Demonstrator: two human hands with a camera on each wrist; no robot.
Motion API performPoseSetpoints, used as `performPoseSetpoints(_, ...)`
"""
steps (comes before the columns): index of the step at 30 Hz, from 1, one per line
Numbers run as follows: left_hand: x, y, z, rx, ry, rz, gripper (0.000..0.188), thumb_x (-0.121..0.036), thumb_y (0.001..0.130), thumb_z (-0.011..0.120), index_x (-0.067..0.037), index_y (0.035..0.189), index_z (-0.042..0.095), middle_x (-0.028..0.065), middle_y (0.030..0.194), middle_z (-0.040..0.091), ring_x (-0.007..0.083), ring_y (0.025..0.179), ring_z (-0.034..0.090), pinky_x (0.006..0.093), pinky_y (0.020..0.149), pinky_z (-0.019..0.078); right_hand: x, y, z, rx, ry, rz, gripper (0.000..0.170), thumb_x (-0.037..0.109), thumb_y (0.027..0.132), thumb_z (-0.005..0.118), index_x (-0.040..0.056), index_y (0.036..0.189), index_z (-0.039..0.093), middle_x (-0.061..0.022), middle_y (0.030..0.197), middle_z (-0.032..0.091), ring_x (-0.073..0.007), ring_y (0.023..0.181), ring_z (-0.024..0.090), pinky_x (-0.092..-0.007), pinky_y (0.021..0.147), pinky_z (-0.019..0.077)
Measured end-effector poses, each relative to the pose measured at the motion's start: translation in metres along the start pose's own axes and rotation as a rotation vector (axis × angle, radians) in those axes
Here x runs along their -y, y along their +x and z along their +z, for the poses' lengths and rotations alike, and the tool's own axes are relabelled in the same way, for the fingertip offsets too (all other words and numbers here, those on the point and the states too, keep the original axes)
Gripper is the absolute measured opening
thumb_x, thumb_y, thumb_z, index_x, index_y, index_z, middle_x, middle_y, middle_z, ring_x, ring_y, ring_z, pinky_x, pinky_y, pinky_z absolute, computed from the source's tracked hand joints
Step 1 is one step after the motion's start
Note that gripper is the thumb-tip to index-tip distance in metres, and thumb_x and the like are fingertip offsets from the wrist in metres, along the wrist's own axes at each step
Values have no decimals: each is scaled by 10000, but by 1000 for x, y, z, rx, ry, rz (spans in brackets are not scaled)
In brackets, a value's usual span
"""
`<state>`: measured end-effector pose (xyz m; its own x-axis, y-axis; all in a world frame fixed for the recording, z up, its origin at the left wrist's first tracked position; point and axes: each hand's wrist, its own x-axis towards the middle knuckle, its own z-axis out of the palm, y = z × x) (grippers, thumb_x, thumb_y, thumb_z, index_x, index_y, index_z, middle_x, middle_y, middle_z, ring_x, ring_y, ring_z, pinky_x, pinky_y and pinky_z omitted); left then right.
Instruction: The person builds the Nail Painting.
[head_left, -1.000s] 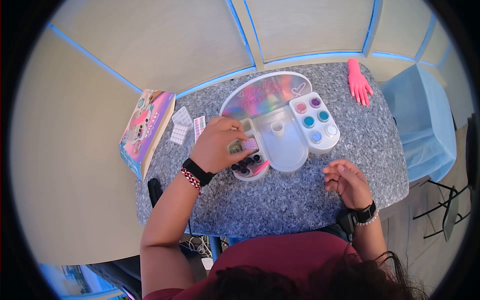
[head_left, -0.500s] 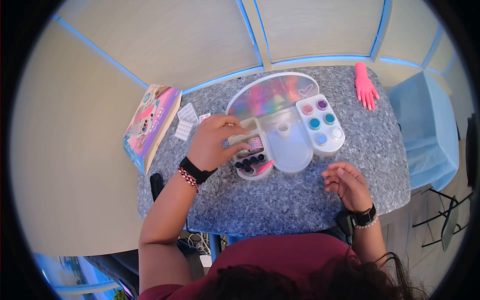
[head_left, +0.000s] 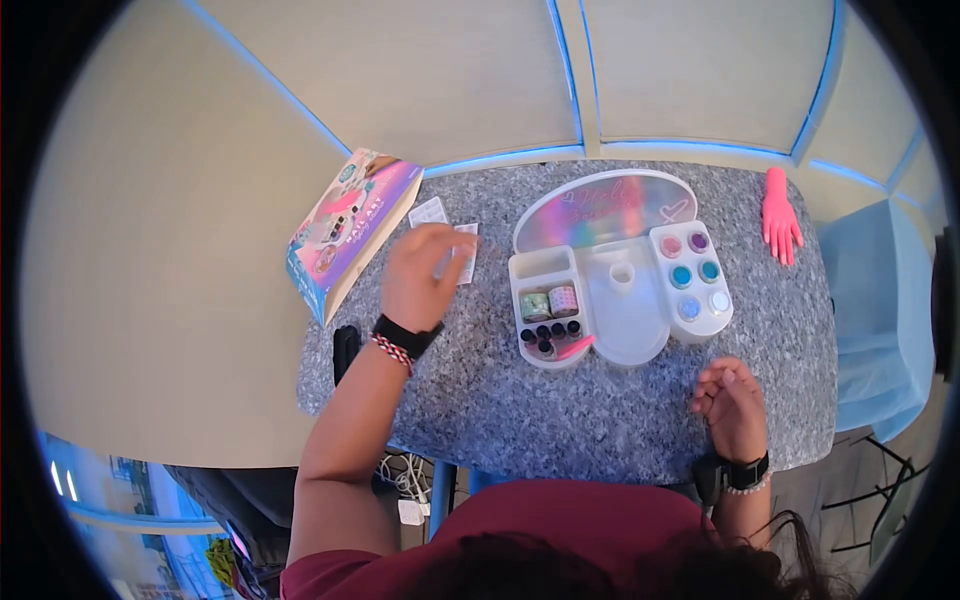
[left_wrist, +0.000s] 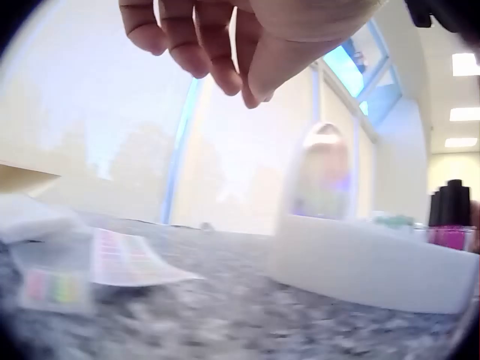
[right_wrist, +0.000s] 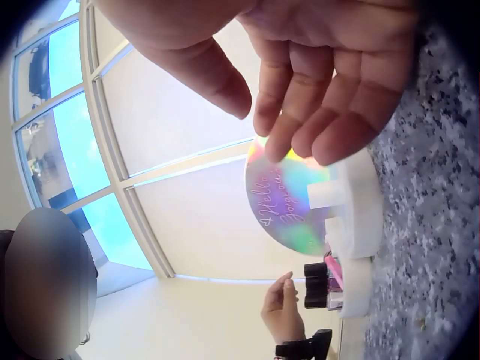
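Observation:
My left hand (head_left: pixel 420 277) hangs above the sticker sheet (head_left: pixel 466 262) and clear tray (head_left: pixel 428 213), its fingers bent loosely and holding nothing. In the left wrist view the sticker sheet (left_wrist: pixel 129 259) lies below the hand (left_wrist: pixel 225 45). The white organizer (head_left: pixel 622 325) stands right of that hand, with two tape rolls (head_left: pixel 549 302) side by side in its left section, above black-capped bottles (head_left: pixel 545 337) and a pink tool (head_left: pixel 575 348). My right hand (head_left: pixel 735 410) hangs empty near the organizer's lower right, fingers loosely curled.
A nail art box (head_left: pixel 350 230) leans at the table's left edge, with a black object (head_left: pixel 346 352) below it. Far right on the table (head_left: pixel 560 430) lies a pink model hand (head_left: pixel 778 215). A blue-covered chair (head_left: pixel 880 310) stands beyond.
My left hand let go of the patterned tape roll, which now sits in the organizer beside the green one, and moved left to the sticker sheet. The head view has shifted.

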<state>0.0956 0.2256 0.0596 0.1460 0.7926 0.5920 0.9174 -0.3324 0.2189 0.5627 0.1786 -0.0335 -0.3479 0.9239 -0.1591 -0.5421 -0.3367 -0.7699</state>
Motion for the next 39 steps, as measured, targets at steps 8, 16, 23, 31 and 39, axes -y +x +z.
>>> performPoseSetpoints(8,126,1,12,172,135,-535,635,-468,961,820,21,1347,695,227,1265,762,386,1202,722,483,1061,554,38,-4,16,-49,-20,-232,216,230,1130,587,29,1197,631,-101,1048,716,-178,869,684,-337,768,576)
performPoseSetpoints(16,132,66,58,545,344,-673,969,-587,842,872,-38,1570,545,255,1391,724,374,1310,701,469,1134,540,41,-11,31,-42,-85,-281,210,231,1121,608,28,1169,634,-103,1026,714,-181,853,683,-330,748,579)
performPoseSetpoints(23,122,78,76,556,290,-753,1068,-502,768,891,-50,1636,463,255,1438,698,380,1341,683,441,1164,527,43,-20,28,-64,-50,-220,190,200,1117,599,24,1169,646,-114,1024,727,-191,854,693,-336,756,588)
performPoseSetpoints(31,73,57,31,131,-395,-667,806,-311,878,867,-11,1529,498,192,1287,732,261,1182,725,398,1024,571,33,-13,29,-60,-76,-169,188,181,1112,590,21,1187,654,-126,1054,745,-190,869,699,-350,775,586)
performPoseSetpoints(39,-32,27,18,28,-512,-539,719,-245,896,901,-65,1493,543,92,1184,707,171,1032,684,367,894,580,21,-11,30,-40,-58,-110,188,169,1113,571,19,1184,659,-126,1058,753,-187,872,700,-349,786,584)
